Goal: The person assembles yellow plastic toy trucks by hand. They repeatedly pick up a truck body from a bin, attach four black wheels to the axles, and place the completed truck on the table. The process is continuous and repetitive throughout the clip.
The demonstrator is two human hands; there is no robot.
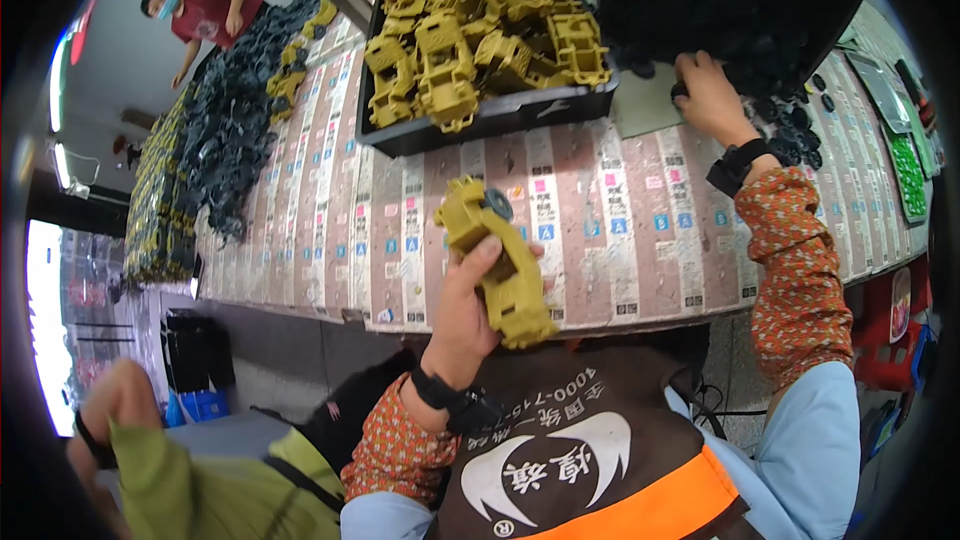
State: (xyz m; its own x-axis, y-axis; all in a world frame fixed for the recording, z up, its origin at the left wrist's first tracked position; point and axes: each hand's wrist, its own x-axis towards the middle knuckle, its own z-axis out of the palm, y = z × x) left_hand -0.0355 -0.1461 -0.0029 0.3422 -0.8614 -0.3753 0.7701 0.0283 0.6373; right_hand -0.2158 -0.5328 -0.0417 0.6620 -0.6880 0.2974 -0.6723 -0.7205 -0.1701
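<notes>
My left hand (pixel 466 305) grips a yellow plastic toy car chassis (pixel 518 302) above the near edge of the table. A black wheel (pixel 497 204) sits on the side of its far end. Stretched out to the right, my right hand (pixel 712 95) is closed, fingers curled around a small black wheel (pixel 681 92). That hand is beside a heap of black wheels (pixel 790 130) and over a pale flat sheet (pixel 645 105). Part of the heap is lost in shadow.
A black crate (pixel 490 125) full of yellow chassis stands ahead. Dark and yellow parts (pixel 235 130) are piled at the left. A green tray (pixel 905 175) lies far right. One person (pixel 215 15) stands at the far left; another, in a green sleeve (pixel 200 480), is close on my left.
</notes>
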